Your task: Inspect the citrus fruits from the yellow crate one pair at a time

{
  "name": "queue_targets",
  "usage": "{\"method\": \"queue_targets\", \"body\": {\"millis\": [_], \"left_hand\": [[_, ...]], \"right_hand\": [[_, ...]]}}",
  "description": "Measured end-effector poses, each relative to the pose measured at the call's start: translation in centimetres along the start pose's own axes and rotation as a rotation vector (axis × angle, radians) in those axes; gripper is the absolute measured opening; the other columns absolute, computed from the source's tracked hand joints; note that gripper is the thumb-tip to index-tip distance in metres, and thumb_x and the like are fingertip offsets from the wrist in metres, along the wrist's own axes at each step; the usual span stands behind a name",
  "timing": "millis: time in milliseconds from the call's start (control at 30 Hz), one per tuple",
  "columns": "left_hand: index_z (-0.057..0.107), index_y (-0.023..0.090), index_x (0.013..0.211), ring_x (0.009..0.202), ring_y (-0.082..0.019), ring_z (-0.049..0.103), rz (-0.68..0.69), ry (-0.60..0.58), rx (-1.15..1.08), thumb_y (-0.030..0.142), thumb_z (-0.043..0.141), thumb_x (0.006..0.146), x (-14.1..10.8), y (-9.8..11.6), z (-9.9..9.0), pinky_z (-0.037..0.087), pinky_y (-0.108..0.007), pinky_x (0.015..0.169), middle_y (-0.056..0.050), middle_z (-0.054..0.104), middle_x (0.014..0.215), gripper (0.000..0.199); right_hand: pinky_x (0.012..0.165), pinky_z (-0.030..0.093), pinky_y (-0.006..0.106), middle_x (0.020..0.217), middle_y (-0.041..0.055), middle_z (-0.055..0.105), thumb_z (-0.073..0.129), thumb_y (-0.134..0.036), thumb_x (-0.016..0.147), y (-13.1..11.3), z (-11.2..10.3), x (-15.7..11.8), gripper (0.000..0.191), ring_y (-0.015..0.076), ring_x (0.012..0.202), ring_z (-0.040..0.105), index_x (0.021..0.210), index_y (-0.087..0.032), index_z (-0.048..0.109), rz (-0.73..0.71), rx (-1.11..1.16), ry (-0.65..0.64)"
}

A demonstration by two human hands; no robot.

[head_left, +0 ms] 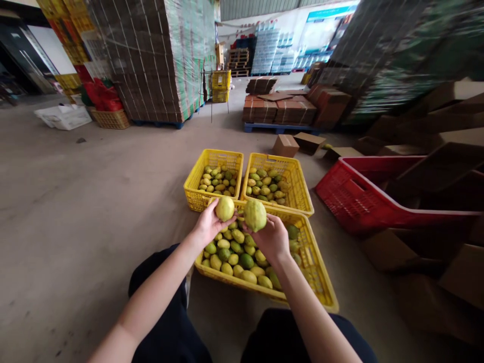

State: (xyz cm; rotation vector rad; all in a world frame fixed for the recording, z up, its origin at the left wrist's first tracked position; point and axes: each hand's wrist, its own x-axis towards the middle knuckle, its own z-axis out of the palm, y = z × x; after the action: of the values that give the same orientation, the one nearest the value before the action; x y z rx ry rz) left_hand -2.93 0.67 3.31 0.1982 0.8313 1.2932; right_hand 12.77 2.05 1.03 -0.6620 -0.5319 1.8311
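Observation:
My left hand [208, 223] is closed on a smooth yellow lemon [225, 208]. In my right hand [273, 238] is a larger, bumpy yellow-green lemon [255, 216]. Both are held side by side, a little apart, above the near yellow crate [321, 275]. Many green and yellow lemons [246, 260] fill that crate, partly hidden by my hands and right forearm. Behind it stand two more yellow crates, the left one [192, 195] and the right one [302, 194], each with a lower layer of lemons inside.
To the right, a red crate [340, 196] holds cardboard, with loose cardboard boxes [393, 249] around it. Small cartons [285, 145] lie beyond the crates. Flattened boxes sit on a blue pallet [260, 128]. A tall wrapped stack [147, 60] rises at the back left.

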Motion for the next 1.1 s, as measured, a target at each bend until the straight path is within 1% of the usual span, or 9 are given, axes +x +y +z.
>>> {"method": "queue_targets", "body": {"millis": [67,167,233,433,633,733,833,967,1100], "left_hand": [[0.062,0.008,0.092,0.076,-0.018,0.067,-0.038,0.014,-0.075,0.032,0.037,0.096,-0.1,0.3,0.3,0.059,-0.028,0.066,-0.014,0.067,0.082,0.035],[0.060,0.010,0.087,0.061,-0.014,0.063,-0.063,0.053,-0.104,0.030,0.049,0.091,-0.4,0.6,0.6,0.054,-0.018,0.051,-0.008,0.064,0.070,0.023],[0.060,0.010,0.085,0.055,-0.011,0.060,-0.049,0.049,-0.090,0.026,0.055,0.088,-0.6,0.6,0.7,0.049,-0.015,0.046,-0.006,0.063,0.067,0.017],[0.064,0.005,0.086,0.053,-0.013,0.056,-0.120,-0.076,-0.217,0.038,0.043,0.091,-0.2,0.5,0.3,0.046,-0.020,0.045,-0.011,0.062,0.067,0.039],[0.064,0.009,0.093,0.076,-0.020,0.065,-0.113,-0.049,-0.304,0.024,0.050,0.088,0.3,0.4,0.3,0.055,-0.026,0.060,-0.010,0.066,0.081,0.021],[0.063,0.009,0.087,0.071,-0.017,0.064,-0.065,-0.006,-0.333,0.027,0.058,0.085,0.3,0.2,0.6,0.057,-0.026,0.060,-0.007,0.064,0.074,0.018],[0.060,0.010,0.080,0.065,-0.013,0.062,0.005,0.077,-0.357,0.020,0.066,0.079,0.5,0.0,0.7,0.056,-0.022,0.060,-0.004,0.062,0.071,0.011],[0.060,0.007,0.079,0.060,-0.014,0.059,-0.047,0.046,-0.374,0.035,0.050,0.087,1.4,-0.3,0.1,0.047,-0.021,0.048,-0.010,0.062,0.070,0.032],[0.062,0.007,0.080,0.053,-0.013,0.053,-0.076,0.086,-0.373,0.030,0.035,0.091,2.3,-1.1,-0.3,0.033,-0.019,0.041,-0.011,0.062,0.070,0.036]], "right_hand": [[0.056,0.052,0.028,0.079,0.0050,0.071,0.064,-0.033,0.071,-0.1,-0.1,0.0,0.017,0.0190,0.070,0.065,0.080,-0.018,0.068,-0.012,0.015,0.058],[0.044,0.047,0.023,0.072,0.0019,0.069,0.071,-0.032,0.070,0.0,-0.1,-0.1,0.017,0.0151,0.061,0.062,0.078,-0.018,0.066,-0.047,0.006,0.100],[0.040,0.045,0.023,0.065,0.0013,0.066,0.071,-0.034,0.070,0.1,0.0,-0.1,0.019,0.0156,0.057,0.062,0.074,-0.017,0.064,-0.003,0.001,0.103],[0.048,0.055,0.029,0.066,0.0038,0.069,0.058,-0.029,0.082,0.0,0.3,0.0,0.014,0.0188,0.058,0.066,0.079,-0.017,0.064,0.175,-0.042,0.274],[0.050,0.056,0.031,0.073,0.0041,0.072,0.059,-0.026,0.082,0.0,0.3,0.2,0.014,0.0204,0.061,0.068,0.090,-0.018,0.066,0.191,-0.101,0.235],[0.044,0.053,0.025,0.073,0.0008,0.071,0.062,-0.022,0.079,0.0,0.5,0.1,0.011,0.0177,0.057,0.067,0.088,-0.020,0.066,0.185,-0.131,0.318],[0.037,0.050,0.021,0.072,-0.0021,0.071,0.063,-0.012,0.072,-0.2,0.7,-0.1,0.015,0.0151,0.052,0.065,0.084,-0.021,0.065,0.188,-0.160,0.398],[0.038,0.052,0.024,0.065,0.0020,0.071,0.055,-0.016,0.078,-0.7,0.9,-0.2,0.010,0.0171,0.048,0.064,0.079,-0.021,0.064,0.237,-0.155,0.448],[0.041,0.055,0.027,0.061,0.0046,0.069,0.044,-0.019,0.085,-0.6,0.5,0.1,0.020,0.0189,0.051,0.065,0.077,-0.020,0.062,0.299,-0.115,0.450]]}}
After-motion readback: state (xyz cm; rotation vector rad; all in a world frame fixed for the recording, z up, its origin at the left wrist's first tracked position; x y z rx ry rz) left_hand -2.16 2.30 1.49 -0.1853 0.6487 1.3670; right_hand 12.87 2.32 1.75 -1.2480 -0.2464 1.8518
